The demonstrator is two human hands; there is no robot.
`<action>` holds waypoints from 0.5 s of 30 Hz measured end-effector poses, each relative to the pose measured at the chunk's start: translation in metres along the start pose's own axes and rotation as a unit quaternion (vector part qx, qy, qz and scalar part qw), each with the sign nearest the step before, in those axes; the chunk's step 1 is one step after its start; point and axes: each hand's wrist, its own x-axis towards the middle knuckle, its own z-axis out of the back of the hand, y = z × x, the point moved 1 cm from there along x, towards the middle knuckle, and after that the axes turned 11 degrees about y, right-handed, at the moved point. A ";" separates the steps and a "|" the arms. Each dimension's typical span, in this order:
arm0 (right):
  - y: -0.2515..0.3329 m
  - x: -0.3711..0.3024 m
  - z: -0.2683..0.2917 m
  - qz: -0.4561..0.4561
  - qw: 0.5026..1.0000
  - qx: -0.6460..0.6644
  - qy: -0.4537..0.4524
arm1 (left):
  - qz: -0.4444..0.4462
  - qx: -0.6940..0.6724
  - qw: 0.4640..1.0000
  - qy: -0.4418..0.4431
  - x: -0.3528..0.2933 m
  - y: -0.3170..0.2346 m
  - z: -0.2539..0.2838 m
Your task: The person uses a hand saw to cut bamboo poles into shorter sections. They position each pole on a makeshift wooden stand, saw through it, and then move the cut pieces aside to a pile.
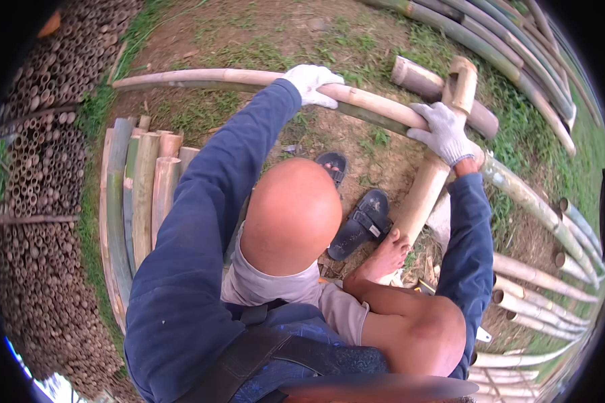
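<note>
A long, slender, pale bamboo pole (208, 76) extends left from a thick, smooth tan bamboo tube (420, 195); the grip of the left white-gloved hand (312, 85) curls around the pole, while the right white-gloved hand (444, 132) spans both, its closure unclear. Even, wide-set pressure should steady such rounded stock.

Wears white knit gloves (444, 131) on the left hand (310, 84) and right hand (446, 134). Has long, dark blue sleeves (215, 174) on both sides of the pale grey shorts (272, 287) — soft and wrinkly. Has a wide black strap (249, 366) near the shorts, over dark cloth (309, 330) with bright blue marks. Has bare knees (292, 208) — and a bare right foot (383, 258) past the shorts.
</note>
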 end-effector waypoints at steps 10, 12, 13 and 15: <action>-0.013 -0.174 -0.074 -0.239 0.917 -0.039 -0.318 | 0.047 0.041 0.997 0.045 0.035 -0.015 -0.015; 0.005 -0.245 -0.125 -0.338 0.867 0.052 -0.363 | 0.038 0.053 0.997 0.048 0.042 -0.020 -0.016; 0.022 -0.288 -0.153 -0.420 0.836 0.122 -0.331 | 0.027 0.051 0.998 0.037 0.048 -0.027 -0.017; 0.063 -0.357 -0.205 -0.523 0.793 0.110 -0.293 | 0.010 0.048 0.998 0.030 0.059 -0.047 -0.022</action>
